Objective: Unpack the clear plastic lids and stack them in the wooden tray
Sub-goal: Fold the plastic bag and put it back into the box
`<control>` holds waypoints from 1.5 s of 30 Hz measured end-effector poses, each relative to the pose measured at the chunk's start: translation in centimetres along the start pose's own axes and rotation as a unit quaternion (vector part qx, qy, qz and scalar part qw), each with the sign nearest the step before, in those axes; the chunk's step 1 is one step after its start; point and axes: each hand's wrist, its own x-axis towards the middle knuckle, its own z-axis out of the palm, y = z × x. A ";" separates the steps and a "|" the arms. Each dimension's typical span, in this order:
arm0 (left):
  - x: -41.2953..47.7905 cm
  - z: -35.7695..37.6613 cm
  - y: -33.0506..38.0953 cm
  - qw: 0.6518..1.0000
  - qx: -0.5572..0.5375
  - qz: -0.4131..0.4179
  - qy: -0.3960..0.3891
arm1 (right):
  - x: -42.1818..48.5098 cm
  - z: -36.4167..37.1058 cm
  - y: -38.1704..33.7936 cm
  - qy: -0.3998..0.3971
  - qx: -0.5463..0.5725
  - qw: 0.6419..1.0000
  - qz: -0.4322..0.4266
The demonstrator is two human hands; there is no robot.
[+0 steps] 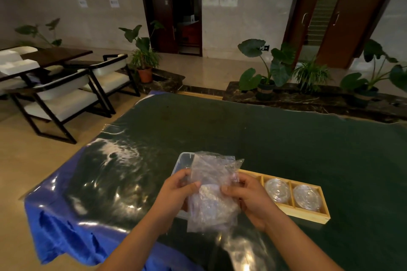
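I hold a crinkled clear plastic bag [212, 196] upright above the table. My left hand [176, 189] grips its left side and my right hand [246, 196] grips its right side. Clear lids show faintly inside the bag's lower half. To the right lies the wooden tray [308, 218], long and divided into compartments. Two compartments hold stacks of clear plastic lids [277, 190] [307, 197]. The tray's left end is hidden behind the bag and my right hand.
A clear plastic bin [184, 160] sits behind the bag, mostly hidden. The table [264, 138] is dark green under a glossy clear film, with blue cloth hanging off its left edge. Chairs, potted plants and doorways stand beyond.
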 end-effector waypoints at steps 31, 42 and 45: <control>-13.5 -8.1 -4.3 0.933 -0.110 -0.010 0.343 | 0.6 13.7 5.0 -0.187 -0.175 0.962 0.099; -23.5 -16.1 -14.3 0.852 -0.158 -0.136 0.480 | -1.3 24.9 16.0 -0.193 -0.290 0.932 0.105; -25.5 -19.2 -18.6 0.828 -0.153 -0.177 0.510 | -1.8 27.5 20.1 -0.237 -0.295 0.913 0.156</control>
